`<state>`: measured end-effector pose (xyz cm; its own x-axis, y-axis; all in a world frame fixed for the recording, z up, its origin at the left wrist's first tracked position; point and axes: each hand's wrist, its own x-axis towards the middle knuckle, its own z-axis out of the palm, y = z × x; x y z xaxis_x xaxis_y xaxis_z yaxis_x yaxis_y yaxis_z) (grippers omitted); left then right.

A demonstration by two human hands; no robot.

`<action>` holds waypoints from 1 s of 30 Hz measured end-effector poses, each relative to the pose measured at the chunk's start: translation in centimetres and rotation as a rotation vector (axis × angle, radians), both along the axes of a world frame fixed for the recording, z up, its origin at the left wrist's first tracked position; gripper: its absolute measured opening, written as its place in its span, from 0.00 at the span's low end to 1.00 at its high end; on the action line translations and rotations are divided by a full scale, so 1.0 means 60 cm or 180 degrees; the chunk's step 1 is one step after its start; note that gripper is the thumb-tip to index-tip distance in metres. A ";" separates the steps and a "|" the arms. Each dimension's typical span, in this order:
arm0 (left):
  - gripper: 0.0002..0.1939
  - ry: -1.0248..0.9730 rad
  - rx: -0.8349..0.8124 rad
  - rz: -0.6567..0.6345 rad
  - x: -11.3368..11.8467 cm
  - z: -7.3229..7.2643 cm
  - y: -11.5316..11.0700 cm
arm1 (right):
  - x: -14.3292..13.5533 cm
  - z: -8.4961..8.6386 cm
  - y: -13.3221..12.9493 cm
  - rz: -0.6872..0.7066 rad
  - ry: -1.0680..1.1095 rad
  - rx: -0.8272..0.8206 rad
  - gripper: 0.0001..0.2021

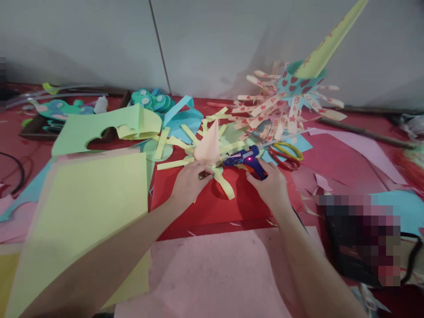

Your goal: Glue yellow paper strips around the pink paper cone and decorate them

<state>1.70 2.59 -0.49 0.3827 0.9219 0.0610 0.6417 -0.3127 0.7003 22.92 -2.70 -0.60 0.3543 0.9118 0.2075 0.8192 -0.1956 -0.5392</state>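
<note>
In my right hand (270, 184) is a blue hot glue gun (243, 157) with a lit red light, its nozzle pointing left. The nozzle end is close to the base of a pale pink paper cone (208, 143). Yellow paper strips (175, 164) fan out around the cone's base. My left hand (191, 182) is closed at the near side of that base, its fingertips by a curled yellow strip (225, 186). Exactly what the left fingers pinch is partly hidden. Red card (198, 216) lies beneath the work.
Scissors (286, 154) with red and yellow handles lie right of the glue gun. A decorated paper cone with printed strips (293, 95) stands behind. Yellow sheets (96, 212) and a cut green sheet (86, 128) spread at left. A grey wall (215, 48) closes the back.
</note>
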 end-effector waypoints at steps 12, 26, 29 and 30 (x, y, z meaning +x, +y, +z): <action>0.04 0.0007 -0.0022 -0.0006 0.000 -0.001 0.000 | 0.006 -0.006 -0.001 0.0058 0.0290 0.0019 0.22; 0.04 0.0042 0.0008 -0.0032 -0.002 0.001 0.001 | 0.002 0.004 -0.003 -0.0032 0.0008 -0.0032 0.22; 0.03 0.0075 0.0003 -0.0043 -0.001 0.003 0.001 | 0.001 0.005 -0.002 -0.0001 -0.0071 0.0029 0.23; 0.03 0.0089 0.0016 -0.0051 0.000 0.003 0.001 | 0.002 0.005 -0.002 0.0014 -0.0087 0.0062 0.23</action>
<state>1.67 2.64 -0.33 0.3990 0.9153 0.0546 0.6560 -0.3266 0.6805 23.02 -2.83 -0.31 0.3443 0.9090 0.2347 0.8345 -0.1818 -0.5202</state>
